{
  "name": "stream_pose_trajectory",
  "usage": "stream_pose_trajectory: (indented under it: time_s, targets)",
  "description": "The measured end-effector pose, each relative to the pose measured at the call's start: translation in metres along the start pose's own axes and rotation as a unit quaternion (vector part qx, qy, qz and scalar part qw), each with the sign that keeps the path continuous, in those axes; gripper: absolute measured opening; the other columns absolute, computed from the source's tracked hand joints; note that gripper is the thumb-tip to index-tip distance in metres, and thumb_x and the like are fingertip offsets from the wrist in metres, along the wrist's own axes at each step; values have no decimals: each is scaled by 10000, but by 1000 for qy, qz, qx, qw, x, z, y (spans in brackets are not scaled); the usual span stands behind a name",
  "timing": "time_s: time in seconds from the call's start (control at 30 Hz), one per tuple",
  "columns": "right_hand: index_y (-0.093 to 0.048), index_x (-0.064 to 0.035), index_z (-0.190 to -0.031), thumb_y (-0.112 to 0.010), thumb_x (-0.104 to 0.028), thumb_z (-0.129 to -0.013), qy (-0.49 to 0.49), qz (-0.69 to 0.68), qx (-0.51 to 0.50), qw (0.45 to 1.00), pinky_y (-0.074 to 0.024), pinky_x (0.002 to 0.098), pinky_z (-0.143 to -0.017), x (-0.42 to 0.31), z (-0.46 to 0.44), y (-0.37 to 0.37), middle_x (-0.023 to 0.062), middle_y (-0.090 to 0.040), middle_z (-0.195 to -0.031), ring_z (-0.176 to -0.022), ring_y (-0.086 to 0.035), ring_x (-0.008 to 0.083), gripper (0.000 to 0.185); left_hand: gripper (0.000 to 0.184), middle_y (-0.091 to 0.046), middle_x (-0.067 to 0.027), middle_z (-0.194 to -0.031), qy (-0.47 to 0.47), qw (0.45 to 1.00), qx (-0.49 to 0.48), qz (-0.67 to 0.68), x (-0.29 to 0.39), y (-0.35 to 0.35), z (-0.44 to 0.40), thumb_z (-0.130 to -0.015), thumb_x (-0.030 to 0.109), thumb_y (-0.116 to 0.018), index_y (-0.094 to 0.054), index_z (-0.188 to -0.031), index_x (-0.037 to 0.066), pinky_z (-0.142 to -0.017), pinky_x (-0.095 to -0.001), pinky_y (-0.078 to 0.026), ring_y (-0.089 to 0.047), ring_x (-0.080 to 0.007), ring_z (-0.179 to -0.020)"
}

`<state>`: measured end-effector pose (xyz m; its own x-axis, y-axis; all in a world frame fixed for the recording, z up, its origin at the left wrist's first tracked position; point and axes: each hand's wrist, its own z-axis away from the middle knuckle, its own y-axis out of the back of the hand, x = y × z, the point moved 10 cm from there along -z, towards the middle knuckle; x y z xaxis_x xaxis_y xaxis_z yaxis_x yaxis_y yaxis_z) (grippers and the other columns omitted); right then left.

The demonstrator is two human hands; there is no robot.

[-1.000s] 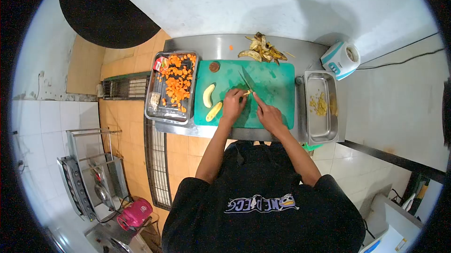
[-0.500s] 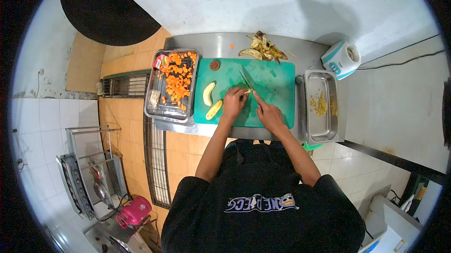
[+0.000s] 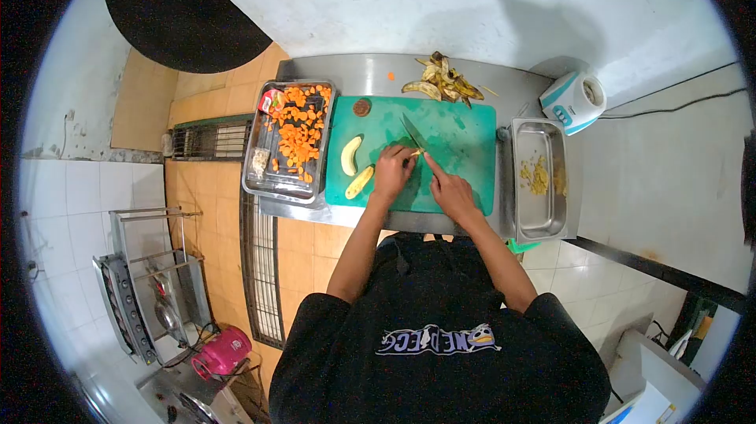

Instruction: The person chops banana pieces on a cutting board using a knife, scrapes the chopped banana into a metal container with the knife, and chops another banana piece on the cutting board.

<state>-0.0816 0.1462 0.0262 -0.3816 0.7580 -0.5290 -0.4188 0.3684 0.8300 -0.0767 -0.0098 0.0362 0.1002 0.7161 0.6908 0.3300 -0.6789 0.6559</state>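
we see the right hand closed round the handle of a knife; the fingers hide that handle almost wholly, though the blade shows, pointing away from the body. the left hand has its fingers bent at a small yellow piece. only an end of it peeps out by the blade, and we cannot tell whether the fingers pinch it or merely press it, nor whether the knife's edge touches it. all this is on the green board.

left of the left hand lie two peeled bananas, one curved, one nearer the body. near the board's far edge sits a brown disc we cannot identify. beyond the board, the peels overlap too much for us to count. in the pan on the right, the yellow bits are too small to make out singly. under the table's edge, a green thing is mostly hidden from us.
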Motion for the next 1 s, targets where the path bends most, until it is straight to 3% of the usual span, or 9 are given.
stream_pose_trajectory:
  time_s: [0.43, 1.0]
  targets:
    - [-268, -344, -1622, -539, -217, -1006, 1, -3, -7, 1000, -554, 606, -677, 1, 1, -3, 234, -692, -746, -677, -684, 456, 685, 206, -708, -116, -957, -1, 1000, -3, 1, 0, -1, 0, -819, 79, -753, -767, -1025, 73, -833, -452, -545, -661, -351, -908]
    - [-291, -323, -1614, -541, -205, -1007, 10, 3, 4, 1000, -559, 598, -650, -3, 1, -3, 223, -695, -736, -663, -689, 444, 667, 199, -711, -118, -947, -1, 1000, 0, 5, 1, 2, 0, -813, 74, -762, -769, -1011, 68, -814, -447, -549, -665, -344, -895]
